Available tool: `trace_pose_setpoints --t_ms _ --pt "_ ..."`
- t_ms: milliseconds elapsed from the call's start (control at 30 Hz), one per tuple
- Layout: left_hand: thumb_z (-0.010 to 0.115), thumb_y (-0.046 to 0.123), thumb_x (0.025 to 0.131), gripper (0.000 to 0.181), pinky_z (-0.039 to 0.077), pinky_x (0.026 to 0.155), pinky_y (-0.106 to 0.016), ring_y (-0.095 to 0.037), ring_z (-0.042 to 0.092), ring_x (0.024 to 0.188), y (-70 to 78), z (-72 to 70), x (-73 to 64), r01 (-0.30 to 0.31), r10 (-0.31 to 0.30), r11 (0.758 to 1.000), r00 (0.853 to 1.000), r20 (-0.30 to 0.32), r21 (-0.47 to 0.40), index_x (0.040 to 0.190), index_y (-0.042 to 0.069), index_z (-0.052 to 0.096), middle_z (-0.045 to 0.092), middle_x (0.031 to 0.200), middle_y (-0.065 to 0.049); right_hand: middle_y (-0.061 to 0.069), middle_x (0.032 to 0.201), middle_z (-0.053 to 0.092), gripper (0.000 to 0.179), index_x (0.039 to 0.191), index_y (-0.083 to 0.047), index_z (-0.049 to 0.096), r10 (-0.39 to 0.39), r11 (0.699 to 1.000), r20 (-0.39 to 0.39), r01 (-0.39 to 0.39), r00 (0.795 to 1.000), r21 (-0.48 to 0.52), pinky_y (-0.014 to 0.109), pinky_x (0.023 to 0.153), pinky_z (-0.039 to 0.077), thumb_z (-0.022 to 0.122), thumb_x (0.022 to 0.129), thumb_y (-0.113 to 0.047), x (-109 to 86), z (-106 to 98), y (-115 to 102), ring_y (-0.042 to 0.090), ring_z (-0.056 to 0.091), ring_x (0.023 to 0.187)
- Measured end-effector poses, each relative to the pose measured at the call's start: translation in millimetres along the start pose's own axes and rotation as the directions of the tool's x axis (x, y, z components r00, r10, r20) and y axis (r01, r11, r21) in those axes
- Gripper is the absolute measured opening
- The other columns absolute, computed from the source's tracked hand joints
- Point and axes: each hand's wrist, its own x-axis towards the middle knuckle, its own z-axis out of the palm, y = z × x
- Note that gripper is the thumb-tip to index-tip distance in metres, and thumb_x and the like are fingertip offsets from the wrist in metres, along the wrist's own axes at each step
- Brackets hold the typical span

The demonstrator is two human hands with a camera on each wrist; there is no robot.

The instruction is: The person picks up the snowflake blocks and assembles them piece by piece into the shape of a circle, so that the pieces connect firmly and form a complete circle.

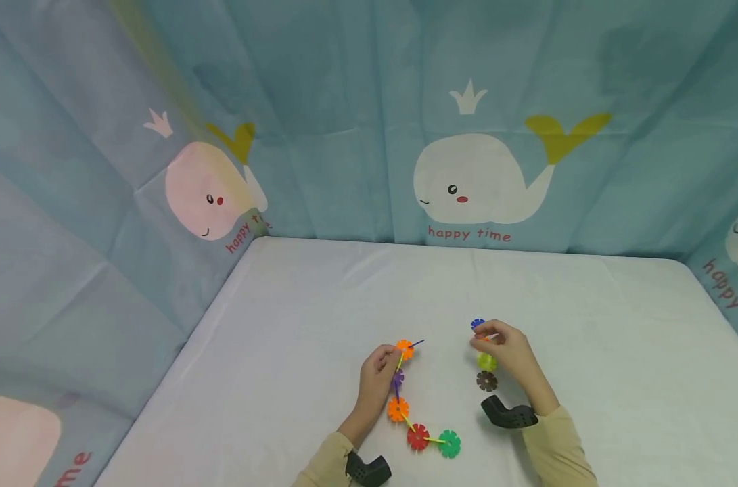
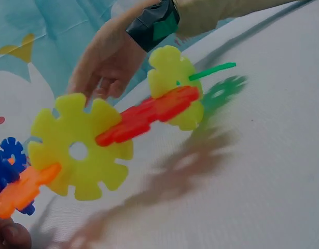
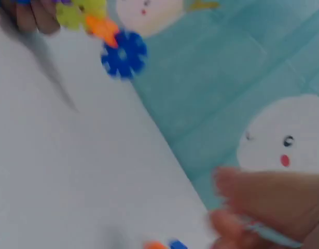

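My left hand grips a chain of snowflake discs near its upper end. Flat discs in orange, purple, red and green alternate with edge-on ones. Close up in the left wrist view, yellow discs are slotted to a red disc, with fingertips at the lower left corner. My right hand hovers over a short column of loose discs, thumb and forefinger apart, and is blurred in the right wrist view. It partly covers an orange disc below a blue disc.
Nearer me in that column are a yellow-green disc and a brown disc. A white-covered table lies beneath, enclosed by a blue whale-print curtain. Black straps with dark housings sit on both wrists.
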Motion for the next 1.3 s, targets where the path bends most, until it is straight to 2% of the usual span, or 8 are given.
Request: trace_pose_setpoints --t_ms 100,267,567,733,900,1100,1200,1300 --pt "0.052 0.007 0.09 0.013 0.031 0.05 -0.017 -0.006 0.037 0.054 -0.1 -0.8 0.0 -0.007 0.007 1.0 0.999 -0.037 0.007 0.089 -0.004 0.059 0.047 0.065 -0.001 0.002 0.075 0.055 0.017 0.083 -0.002 0.058 0.081 0.985 0.11 -0.063 0.991 -0.158 0.032 0.059 0.042 0.071 0.074 -0.009 -2.2 -8.9 -0.9 0.018 0.051 0.069" --pt "0.05 0.008 0.092 0.015 0.032 0.054 -0.018 -0.009 0.037 0.061 0.0 -1.2 0.4 0.017 -0.02 1.0 0.996 -0.089 -0.024 0.093 -0.004 0.058 0.048 0.074 -0.005 0.001 0.066 0.047 0.025 0.074 -0.003 0.051 0.123 0.959 0.248 -0.051 0.961 -0.28 0.031 0.057 0.038 0.075 0.067 -0.005 -5.7 -9.2 -7.8 0.017 0.044 0.062" --pt "0.047 0.005 0.092 0.013 0.03 0.048 -0.017 -0.008 0.035 0.054 0.0 0.6 0.1 0.077 -0.087 0.993 0.99 -0.11 -0.093 0.091 -0.007 0.052 0.045 0.066 -0.005 0.005 0.07 0.045 0.032 0.074 -0.003 0.049 0.232 0.862 0.288 -0.06 0.929 -0.503 0.035 0.062 0.04 0.078 0.06 -0.001 -9.0 -6.3 -18.7 0.02 0.043 0.066" --pt "0.047 0.004 0.091 0.01 0.029 0.047 -0.018 -0.008 0.035 0.052 2.5 1.4 0.7 0.128 -0.137 0.987 0.985 -0.1 -0.096 0.091 -0.006 0.051 0.044 0.063 -0.001 0.004 0.068 0.049 0.027 0.073 -0.004 0.05 0.263 0.858 0.29 -0.085 0.92 -0.506 0.034 0.06 0.039 0.075 0.063 0.002 -10.4 -1.4 -23.1 0.02 0.044 0.064" --pt "0.048 0.006 0.091 0.015 0.029 0.046 -0.018 -0.007 0.034 0.051 3.7 1.1 1.7 0.143 -0.147 0.986 0.988 -0.047 -0.082 0.097 -0.005 0.055 0.047 0.065 -0.002 0.002 0.066 0.047 0.023 0.07 -0.006 0.05 0.225 0.896 0.291 -0.08 0.93 -0.437 0.031 0.057 0.038 0.069 0.067 0.005 -10.4 1.2 -22.3 0.018 0.043 0.062" --pt "0.054 0.008 0.089 0.016 0.03 0.049 -0.017 -0.007 0.036 0.054 2.6 0.4 2.2 0.123 -0.123 0.99 0.992 0.004 -0.062 0.094 -0.005 0.06 0.051 0.067 0.0 0.002 0.063 0.049 0.016 0.077 -0.004 0.047 -0.038 0.994 0.232 0.06 0.972 -0.089 0.026 0.048 0.04 0.061 0.081 0.003 -5.2 12.2 -16.6 0.014 0.047 0.054" --pt "0.055 0.008 0.088 0.015 0.032 0.05 -0.017 -0.008 0.039 0.057 3.0 0.8 1.8 0.109 -0.109 0.993 0.994 0.012 -0.043 0.093 -0.005 0.061 0.053 0.071 -0.002 0.006 0.061 0.053 0.012 0.083 -0.001 0.045 -0.086 0.992 0.198 0.066 0.976 0.108 0.026 0.047 0.044 0.057 0.086 0.0 -3.2 25.2 -17.0 0.017 0.052 0.051" --pt "0.056 0.007 0.088 0.015 0.033 0.052 -0.017 -0.008 0.04 0.059 3.4 1.5 1.5 0.1 -0.1 0.994 0.995 0.014 -0.033 0.093 -0.006 0.061 0.055 0.072 -0.003 0.01 0.061 0.054 0.012 0.087 0.002 0.045 -0.08 0.974 0.182 0.038 0.98 0.224 0.028 0.046 0.045 0.055 0.088 -0.003 -2.6 38.1 -17.5 0.02 0.052 0.049"
